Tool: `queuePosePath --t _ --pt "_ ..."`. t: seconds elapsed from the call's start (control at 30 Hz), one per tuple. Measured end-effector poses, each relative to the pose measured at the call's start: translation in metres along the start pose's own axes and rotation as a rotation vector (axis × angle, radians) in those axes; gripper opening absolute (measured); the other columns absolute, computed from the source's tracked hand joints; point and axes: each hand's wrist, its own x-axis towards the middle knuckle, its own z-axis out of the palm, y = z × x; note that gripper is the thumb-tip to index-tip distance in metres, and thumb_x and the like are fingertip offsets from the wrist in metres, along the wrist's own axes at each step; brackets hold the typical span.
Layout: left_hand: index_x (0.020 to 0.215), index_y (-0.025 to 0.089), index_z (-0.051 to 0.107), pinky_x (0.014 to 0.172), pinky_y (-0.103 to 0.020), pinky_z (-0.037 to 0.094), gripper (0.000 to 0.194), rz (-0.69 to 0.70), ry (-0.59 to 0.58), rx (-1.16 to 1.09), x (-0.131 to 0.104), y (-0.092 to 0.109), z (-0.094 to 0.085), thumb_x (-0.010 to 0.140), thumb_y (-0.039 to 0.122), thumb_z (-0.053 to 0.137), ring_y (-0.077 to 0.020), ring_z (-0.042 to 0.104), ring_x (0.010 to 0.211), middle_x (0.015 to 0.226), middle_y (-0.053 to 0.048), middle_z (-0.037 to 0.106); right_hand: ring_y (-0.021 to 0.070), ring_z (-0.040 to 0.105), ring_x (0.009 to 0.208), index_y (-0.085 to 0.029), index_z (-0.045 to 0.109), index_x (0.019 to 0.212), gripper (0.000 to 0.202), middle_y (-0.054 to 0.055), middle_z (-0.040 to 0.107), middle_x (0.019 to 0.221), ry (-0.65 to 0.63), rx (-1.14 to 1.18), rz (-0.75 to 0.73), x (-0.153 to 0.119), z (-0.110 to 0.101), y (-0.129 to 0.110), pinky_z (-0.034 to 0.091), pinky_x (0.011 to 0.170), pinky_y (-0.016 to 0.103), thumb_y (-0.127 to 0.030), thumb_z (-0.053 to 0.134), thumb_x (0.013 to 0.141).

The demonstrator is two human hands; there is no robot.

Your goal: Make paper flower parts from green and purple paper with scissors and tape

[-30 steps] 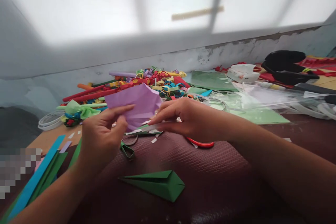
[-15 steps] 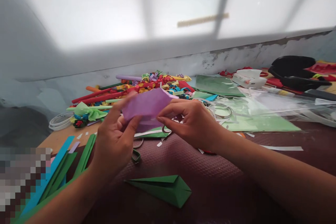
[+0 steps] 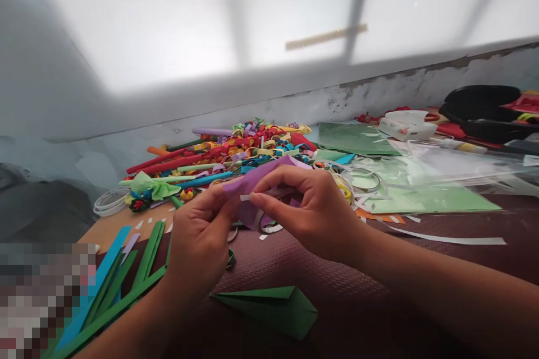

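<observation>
My left hand (image 3: 201,235) and my right hand (image 3: 309,207) meet over a dark red textured mat (image 3: 320,269), both pinching a piece of purple paper (image 3: 252,180) that is bunched between the fingers. Most of the paper is hidden by my fingers. A thin white strip shows at my right fingertips. A folded green paper shape (image 3: 275,308) lies on the mat just below my hands.
A heap of coloured paper curls and rolled sticks (image 3: 236,148) lies behind the hands. Green and blue strips (image 3: 122,280) lie at the left. Green sheets (image 3: 404,193), clear plastic, a white packet (image 3: 406,124) and a black object (image 3: 484,109) sit at the right by the wall.
The purple paper was spread open a second ago; now it is gathered small between both hands, which have come together. The view has shifted slightly down and left.
</observation>
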Motion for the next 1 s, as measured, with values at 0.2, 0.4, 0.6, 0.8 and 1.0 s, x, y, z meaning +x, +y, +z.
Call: queuePosePath --t 0.2,0.4,0.6,0.8,1.0 --pt "0.09 0.028 0.079 0.068 -0.018 0.053 0.009 -0.067 -0.028 -0.161 -0.0021 -0.002 0.0002 0.085 0.034 0.075 -0.0105 0.066 0.071 0.08 0.003 0.076 0.011 0.06 0.061 -0.018 0.073 0.079 0.008 0.0 0.071 0.074 0.027 -0.044 -0.023 -0.0006 0.0005 -0.0022 0.045 0.051 0.023 -0.024 0.073 0.085" --pt "0.101 0.029 0.08 0.078 -0.022 0.055 0.016 -0.06 -0.078 -0.075 -0.0005 -0.0015 0.001 0.088 0.033 0.072 -0.0145 0.07 0.082 0.09 0.001 0.078 0.0113 0.062 0.065 -0.019 0.073 0.081 0.008 0.0 0.073 0.077 0.03 -0.094 -0.033 -0.001 0.0001 -0.0048 0.047 0.056 0.023 -0.026 0.073 0.085" --pt "0.108 0.031 0.078 0.075 -0.027 0.053 0.022 -0.059 -0.191 -0.078 -0.008 -0.004 -0.0003 0.096 0.039 0.061 -0.016 0.067 0.08 0.094 -0.001 0.076 0.0115 0.061 0.062 -0.019 0.072 0.081 0.007 0.0 0.073 0.075 0.004 -0.085 -0.009 -0.0003 -0.002 -0.0076 0.046 0.054 0.024 -0.025 0.071 0.084" --pt "0.114 0.033 0.076 0.088 -0.03 0.053 0.025 -0.032 -0.196 -0.038 -0.0084 -0.0057 -0.0008 0.097 0.042 0.059 -0.0198 0.069 0.098 0.106 -0.001 0.076 0.0099 0.058 0.062 -0.018 0.072 0.079 0.008 -0.002 0.071 0.075 0.023 -0.205 -0.069 -0.0003 -0.0072 -0.0059 0.045 0.058 0.023 -0.025 0.072 0.083" --pt "0.117 0.034 0.074 0.088 -0.029 0.051 0.025 -0.076 -0.247 -0.081 -0.0091 -0.0053 -0.0026 0.098 0.04 0.058 -0.0197 0.068 0.105 0.11 0.0 0.075 0.0102 0.061 0.068 -0.017 0.073 0.08 0.008 -0.001 0.07 0.078 -0.004 -0.208 -0.119 0.002 -0.009 -0.0031 0.046 0.063 0.024 -0.025 0.073 0.084"
